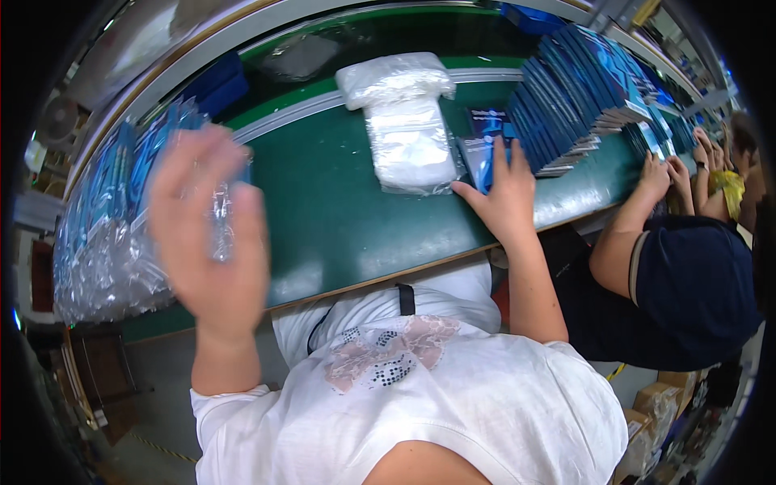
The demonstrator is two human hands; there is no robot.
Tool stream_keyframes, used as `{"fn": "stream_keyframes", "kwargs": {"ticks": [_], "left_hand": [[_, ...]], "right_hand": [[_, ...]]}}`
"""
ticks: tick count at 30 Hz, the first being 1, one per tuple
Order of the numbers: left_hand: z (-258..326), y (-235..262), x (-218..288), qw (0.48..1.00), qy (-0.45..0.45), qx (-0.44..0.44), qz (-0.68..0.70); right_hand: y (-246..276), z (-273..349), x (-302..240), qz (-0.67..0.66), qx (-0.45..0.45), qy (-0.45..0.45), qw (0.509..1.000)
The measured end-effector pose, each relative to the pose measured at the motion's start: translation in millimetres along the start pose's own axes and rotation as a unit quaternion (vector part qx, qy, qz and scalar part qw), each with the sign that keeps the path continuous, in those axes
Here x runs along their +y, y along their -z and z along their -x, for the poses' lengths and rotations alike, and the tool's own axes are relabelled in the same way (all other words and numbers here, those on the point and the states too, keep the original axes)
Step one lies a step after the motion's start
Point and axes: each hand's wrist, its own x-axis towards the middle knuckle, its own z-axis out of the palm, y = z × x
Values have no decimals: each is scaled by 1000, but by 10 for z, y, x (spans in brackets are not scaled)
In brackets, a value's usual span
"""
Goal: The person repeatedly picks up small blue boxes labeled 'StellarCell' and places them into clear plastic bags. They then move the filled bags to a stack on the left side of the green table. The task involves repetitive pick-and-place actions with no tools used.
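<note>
- On the green surface, my right hand lies flat on a blue packet, grip open; it could slide.
- My left hand grips a clear bag loosely; it could slip out.

clear plastic sleeve raised, blue booklet flat

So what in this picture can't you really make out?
- Left hand: motion-blurred in the head view; its grip on the clear plastic sleeve is unclear.
- Small blue card under the right hand: partly covered by its fingers.
- Row of blue packs: far end bent and shrunk toward the fisheye rim.
- Co-worker's hands: what they touch is too small.
</note>
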Motion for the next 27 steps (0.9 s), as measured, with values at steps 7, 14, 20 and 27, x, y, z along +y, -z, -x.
{"fn": "stream_keyframes", "kwargs": {"ticks": [7, 14, 20, 27], "left_hand": [[416, -1175, -12, 955, -60, -260, 132], [441, -1508, -121, 936, -58, -331, 106], [476, -1459, -111, 937, 12, -294, 188], [447, -1516, -221, 953, -17, -246, 178]], "right_hand": [[333, 36, -50, -3, -99, -24, 995], [588, 141, -29, -288, -13, -80, 954], [563, 165, -117, -791, -200, -271, 511], [344, 181, -245, -827, -321, -267, 376]]}}
